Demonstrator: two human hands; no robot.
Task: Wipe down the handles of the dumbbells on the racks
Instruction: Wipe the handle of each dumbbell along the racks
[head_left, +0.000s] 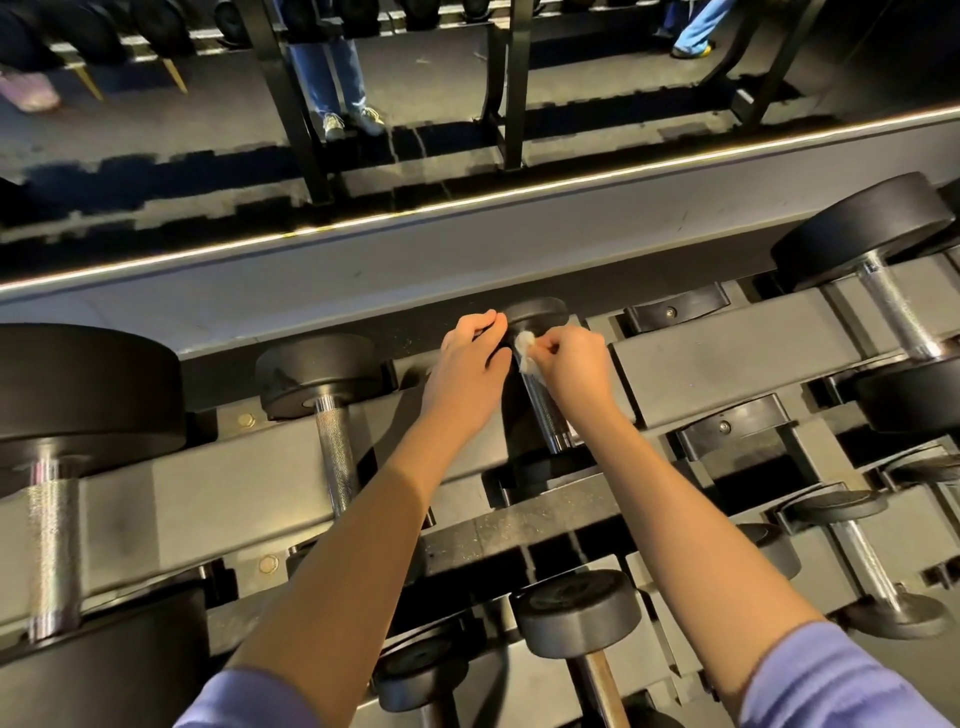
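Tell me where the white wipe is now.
Near the centre of the head view, the right hand pinches the white wipe at the far end of the middle dumbbell's handle, just below its black head, right of the left hand.

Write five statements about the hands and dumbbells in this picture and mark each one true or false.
1. The right hand pinches a white wipe against the handle of the middle dumbbell. True.
2. The left hand holds a spray bottle. False: it holds no bottle and grips the middle dumbbell beside its far head.
3. The neighbouring dumbbell to the left has a knurled metal handle. True.
4. The wipe sits at the near end of the handle. False: it is at the far end, against the far head.
5. Both hands wear gloves. False: both are bare.
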